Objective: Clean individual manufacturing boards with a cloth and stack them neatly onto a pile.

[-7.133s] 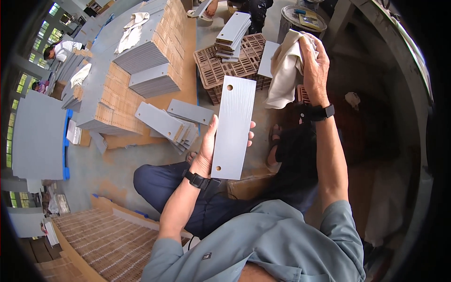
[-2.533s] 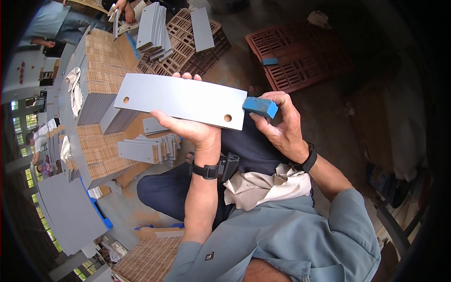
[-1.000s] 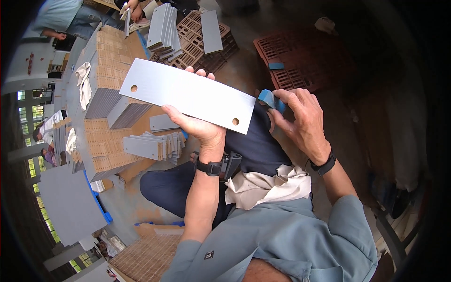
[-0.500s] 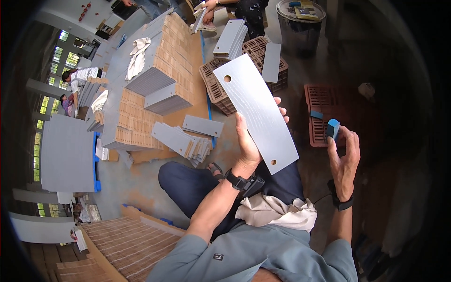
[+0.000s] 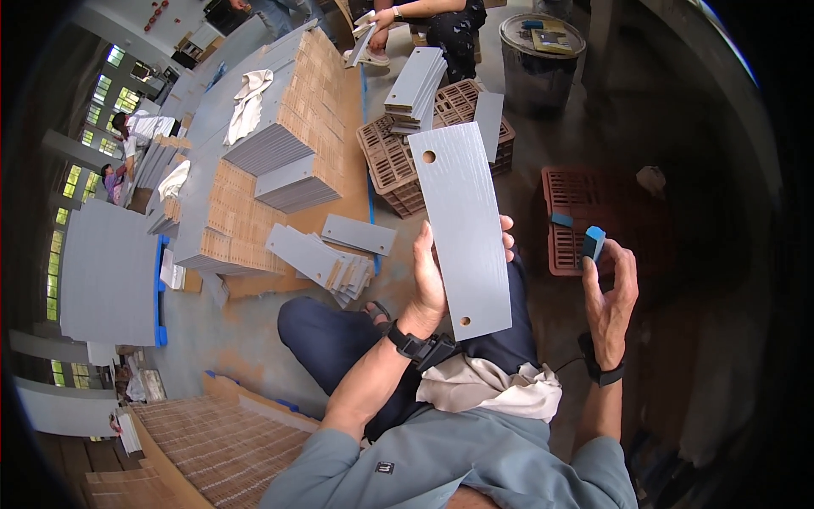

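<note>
A grey-painted wooden board [image 5: 465, 237], with a round hole near each end, stands tilted over my lap. My left hand [image 5: 431, 276] grips it from below, thumb along the left edge and fingertips showing past the right edge. Off to the right, my right hand [image 5: 612, 288] pinches a small blue block [image 5: 593, 243] between thumb and fingers, apart from the board. Beyond that hand, a second blue block [image 5: 561, 219] rests on a reddish plastic crate [image 5: 549, 254]. A cream cloth [image 5: 496, 386] lies across my lap.
Ahead, a brown plastic crate [image 5: 386, 165] bears a stack of grey boards [image 5: 415, 85] and a leaning board [image 5: 487, 119]. Large stacks of boards [image 5: 314, 93] fill the left. Loose boards [image 5: 309, 259] lie near my knee. A lidded dark bucket [image 5: 538, 72] and a seated person [image 5: 454, 34] are farther off.
The board has turned more upright, its upper end swinging right and its lower end left. My right hand still holds the blue block, its tip tilted slightly differently.
</note>
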The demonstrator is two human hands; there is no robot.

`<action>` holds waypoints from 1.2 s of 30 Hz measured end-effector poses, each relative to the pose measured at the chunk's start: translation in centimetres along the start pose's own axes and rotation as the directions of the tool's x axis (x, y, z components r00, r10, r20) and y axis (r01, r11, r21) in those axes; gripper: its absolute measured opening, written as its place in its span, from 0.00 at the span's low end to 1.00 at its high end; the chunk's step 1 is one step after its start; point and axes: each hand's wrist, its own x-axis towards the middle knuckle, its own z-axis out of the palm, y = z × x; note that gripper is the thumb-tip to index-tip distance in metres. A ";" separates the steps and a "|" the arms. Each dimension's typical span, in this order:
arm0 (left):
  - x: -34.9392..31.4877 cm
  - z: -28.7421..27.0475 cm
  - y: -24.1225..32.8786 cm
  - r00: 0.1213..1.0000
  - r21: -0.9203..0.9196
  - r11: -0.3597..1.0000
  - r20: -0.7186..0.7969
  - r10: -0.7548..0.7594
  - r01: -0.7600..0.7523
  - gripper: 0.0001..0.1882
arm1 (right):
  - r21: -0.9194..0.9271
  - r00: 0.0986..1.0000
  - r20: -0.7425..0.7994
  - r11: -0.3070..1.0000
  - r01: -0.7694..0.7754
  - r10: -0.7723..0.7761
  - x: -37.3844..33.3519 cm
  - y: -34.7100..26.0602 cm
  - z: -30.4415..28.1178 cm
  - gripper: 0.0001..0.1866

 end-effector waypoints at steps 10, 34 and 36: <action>-1.9 -3.1 3.2 0.964 0.715 0.696 -0.226 0.140 0.067 0.42 | 0.142 0.999 -0.009 0.989 -0.042 0.044 0.5 -1.0 0.2 0.16; -4.8 0.0 3.2 0.999 0.899 0.437 -0.007 -0.054 0.030 0.20 | 0.601 0.856 0.250 0.765 0.230 -0.453 10.8 -6.3 5.6 0.21; -4.7 0.0 3.3 0.999 0.900 0.436 0.001 -0.051 0.021 0.20 | 0.590 0.835 0.236 0.756 0.284 -0.498 10.9 -6.3 5.8 0.20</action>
